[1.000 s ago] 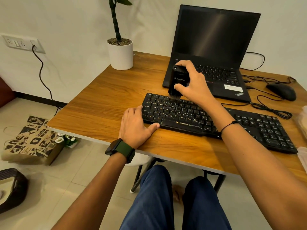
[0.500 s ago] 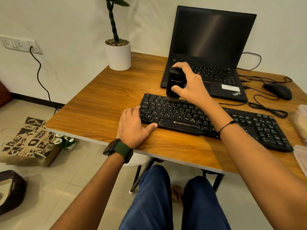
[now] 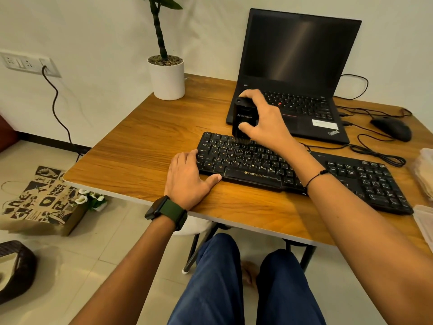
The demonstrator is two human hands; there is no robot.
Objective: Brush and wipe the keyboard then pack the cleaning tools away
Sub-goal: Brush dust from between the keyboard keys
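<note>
A black Zebronics keyboard [image 3: 351, 174] lies across the wooden table [image 3: 145, 146] in front of me. My right hand [image 3: 264, 123] grips a black block-shaped brush [image 3: 243, 116], held upright with its bristles down on the top key rows at the keyboard's left part. My left hand [image 3: 189, 177] rests flat on the table at the keyboard's left end, fingers against its edge and thumb along its front. A green-strapped watch sits on that wrist.
An open black laptop [image 3: 297, 66] stands behind the keyboard. A black mouse [image 3: 391, 129] and its cables lie at the right. A white plant pot [image 3: 167, 78] stands at the back left. Pale cloths or packets [image 3: 425, 172] sit at the right edge. A paper bag lies on the floor.
The brush and my right hand stay over the same upper-left keys, shifting only slightly. My left hand keeps its place at the keyboard's end. My view has tilted a little.
</note>
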